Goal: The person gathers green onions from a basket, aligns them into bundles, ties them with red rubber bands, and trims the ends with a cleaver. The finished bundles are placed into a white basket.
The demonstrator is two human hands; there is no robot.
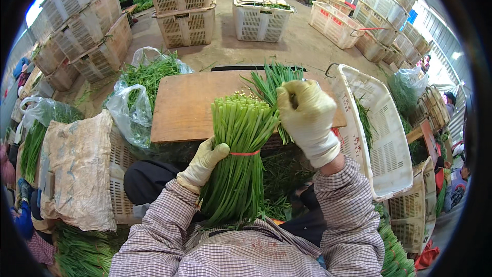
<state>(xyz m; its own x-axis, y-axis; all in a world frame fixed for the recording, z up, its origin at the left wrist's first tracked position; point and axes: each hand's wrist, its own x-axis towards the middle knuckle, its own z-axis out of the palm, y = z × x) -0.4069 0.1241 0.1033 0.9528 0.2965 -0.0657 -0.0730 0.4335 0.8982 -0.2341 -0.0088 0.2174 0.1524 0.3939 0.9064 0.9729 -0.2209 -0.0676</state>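
My left hand [203, 161], in a pale glove, grips the left side of a thick bundle of green chives [238, 184]. The stem ends point up and away, and the leaves hang towards my lap. A red band [245, 153] circles the bundle. My right hand [306, 113], gloved too, is raised as a fist at the upper right of the bundle, over the right part of a wooden board [184, 104]. Whether anything is inside that fist cannot be seen. Behind and beside it lies a looser bunch of chives [275, 79] on the board.
To the right stands a white plastic crate [388, 154] with a few greens. Plastic bags of greens [132, 111] and a woven sack [77, 169] are at the left. Stacked crates [184, 15] stand beyond. Banded bundles [84, 250] lie at the lower left. Other people are at both edges.
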